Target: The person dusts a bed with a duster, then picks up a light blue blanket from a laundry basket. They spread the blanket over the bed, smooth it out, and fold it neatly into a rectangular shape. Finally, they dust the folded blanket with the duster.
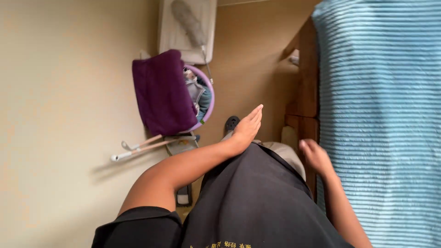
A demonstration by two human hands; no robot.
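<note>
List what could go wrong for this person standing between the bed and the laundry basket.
1. The right hand is close to the wooden bed frame beside the blue blanket; it might knock the edge.
2. Long tool handles lie on the floor by the purple basket, a likely trip hazard.
3. The left hand is empty.

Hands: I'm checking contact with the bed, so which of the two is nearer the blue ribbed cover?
The right hand, low beside the blue ribbed cover's edge. The left hand is held open, further away over the floor.

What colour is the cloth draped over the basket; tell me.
Dark purple cloth, draped over a lilac basket, seen in the head view.
</note>
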